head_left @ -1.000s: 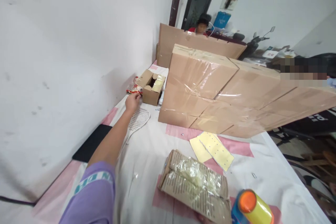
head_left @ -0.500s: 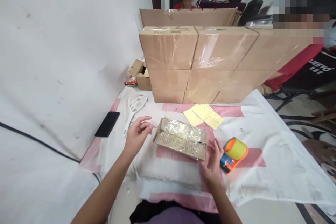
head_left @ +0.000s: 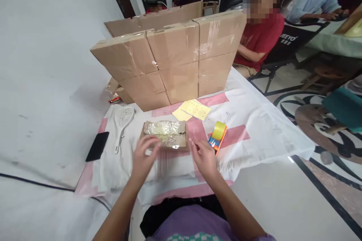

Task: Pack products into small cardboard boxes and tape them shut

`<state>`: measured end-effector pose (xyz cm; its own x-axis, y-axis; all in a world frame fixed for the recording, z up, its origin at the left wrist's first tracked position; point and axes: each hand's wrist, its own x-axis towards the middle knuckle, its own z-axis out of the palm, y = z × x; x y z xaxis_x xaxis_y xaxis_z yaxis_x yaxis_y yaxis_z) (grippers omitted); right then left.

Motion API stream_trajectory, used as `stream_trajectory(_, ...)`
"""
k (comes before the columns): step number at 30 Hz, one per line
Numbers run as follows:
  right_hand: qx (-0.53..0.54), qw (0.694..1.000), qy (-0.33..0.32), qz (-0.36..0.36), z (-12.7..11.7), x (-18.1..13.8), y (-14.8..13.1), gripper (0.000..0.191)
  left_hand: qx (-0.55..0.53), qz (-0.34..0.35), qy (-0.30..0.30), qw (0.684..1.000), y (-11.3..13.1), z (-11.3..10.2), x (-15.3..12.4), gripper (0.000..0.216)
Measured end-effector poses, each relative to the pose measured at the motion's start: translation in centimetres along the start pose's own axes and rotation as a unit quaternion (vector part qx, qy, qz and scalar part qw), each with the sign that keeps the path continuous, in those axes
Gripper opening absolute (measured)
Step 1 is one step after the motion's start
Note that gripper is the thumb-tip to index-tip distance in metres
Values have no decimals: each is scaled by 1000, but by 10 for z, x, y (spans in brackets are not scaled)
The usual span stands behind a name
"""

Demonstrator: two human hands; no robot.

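A small cardboard box (head_left: 181,140), its top covered with shiny clear tape, lies on the cloth in front of me. Over its near left part hovers my left hand (head_left: 145,156), fingers apart and holding nothing, slightly blurred. Just off the box's right edge is my right hand (head_left: 205,156). Its fingers are bent, with thumb and fingertips close together; whatever may be between them is too small to make out. Right of that hand lies an orange and blue tape dispenser (head_left: 216,143) with a yellowish tape roll (head_left: 218,130).
Yellow dotted sheets (head_left: 195,110) lie behind the box. At left are a white slotted skimmer (head_left: 123,118) and a black phone (head_left: 97,146). A wall of stacked cartons (head_left: 178,60) stands across the table's back. A person in red (head_left: 263,41) sits beyond it.
The view has swung right, shifting everything left. The box now lies squarer to me. My left hand has come over its near side, and my right hand's fingers have drawn together.
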<state>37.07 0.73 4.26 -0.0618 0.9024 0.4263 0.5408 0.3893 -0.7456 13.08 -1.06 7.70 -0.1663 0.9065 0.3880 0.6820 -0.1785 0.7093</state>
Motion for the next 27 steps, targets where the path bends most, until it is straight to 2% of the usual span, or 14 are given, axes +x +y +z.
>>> stream_trajectory(2, -62, 994, -32, 81, 9, 7, 16, 32, 50, -64, 66, 995, -30, -4, 13, 32)
stream_trajectory(3, -92, 988, -55, 110, 14, 10, 22, 33, 47, -101, 73, 991, -45, -4, 18, 41)
stream_trajectory(5, -134, 975, -96, 150, 24, 16, 28, 33, 6, -169, 57, 984, -67, -2, 23, 58)
stream_trajectory(7, -144, 966, -123, 173, 31, 18, 31, 30, -33, -207, 42, 977, -78, 2, 23, 65)
stream_trajectory(12, -130, 965, -127, 187, 35, 19, 33, 29, -61, -220, 54, 972, -73, 7, 18, 67)
stream_trajectory(20, -85, 974, -121, 170, 36, 18, 36, 28, -67, -231, 54, 969, -66, 7, 17, 70)
stream_trajectory(24, -88, 970, -119, 194, 37, 34, 40, 31, -71, -232, 56, 968, -68, 7, 18, 72)
stream_trajectory(27, -97, 954, -166, 232, 40, 49, 41, 46, -72, -233, 62, 968, -71, 8, 19, 75)
